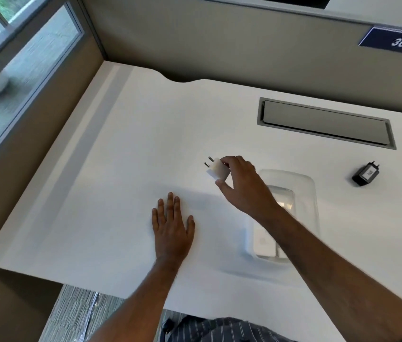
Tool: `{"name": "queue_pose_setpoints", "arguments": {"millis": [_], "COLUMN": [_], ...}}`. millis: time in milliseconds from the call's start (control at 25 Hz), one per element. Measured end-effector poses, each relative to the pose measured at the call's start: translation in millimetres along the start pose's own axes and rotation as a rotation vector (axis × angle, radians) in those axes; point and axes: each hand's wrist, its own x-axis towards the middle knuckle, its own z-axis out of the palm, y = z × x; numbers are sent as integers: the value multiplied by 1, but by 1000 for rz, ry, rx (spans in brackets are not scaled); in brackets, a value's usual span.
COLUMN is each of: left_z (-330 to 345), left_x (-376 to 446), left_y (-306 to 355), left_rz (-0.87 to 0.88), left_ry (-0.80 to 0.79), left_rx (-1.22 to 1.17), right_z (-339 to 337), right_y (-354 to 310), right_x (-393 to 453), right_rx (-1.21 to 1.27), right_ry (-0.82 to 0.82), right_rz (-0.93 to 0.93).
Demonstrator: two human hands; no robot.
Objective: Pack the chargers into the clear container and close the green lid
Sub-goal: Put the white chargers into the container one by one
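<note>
Right hand [241,183] pinching white charger [218,171], prongs pointing far-left, likely heading for clear container [301,183] just right; left hand [171,224] lying flat, fingers released, steadying.

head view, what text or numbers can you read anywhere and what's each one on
"307": white digits on the dark blue sign fixed to the partition at the upper right.
Label on the black charger lying on the desk: there is print, but it is too small and blurred to read.
White charger in the right hand: no readable marking.
Clear container: no readable text.
</note>
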Motion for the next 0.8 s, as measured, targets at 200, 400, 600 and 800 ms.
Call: {"name": "queue_pose_setpoints", "arguments": {"millis": [200,400,600,800], "left_z": [-4,-5,-6,-7], "left_x": [-1,-2,-2,-2], "left_y": [2,2,2,4], "left_rz": [6,17,21,19], "left_ry": [-6,-2,-16,-28], "left_rx": [8,4,10,3], "right_z": [-44,-70,-74,-61], "right_y": [32,70,99,105], "right_x": [-38,-70,-87,-107], "right_rx": [-18,-92,-501,-796], "right_ry": [57,11,-123,-177], "right_rz": [81,187,224,90]}}
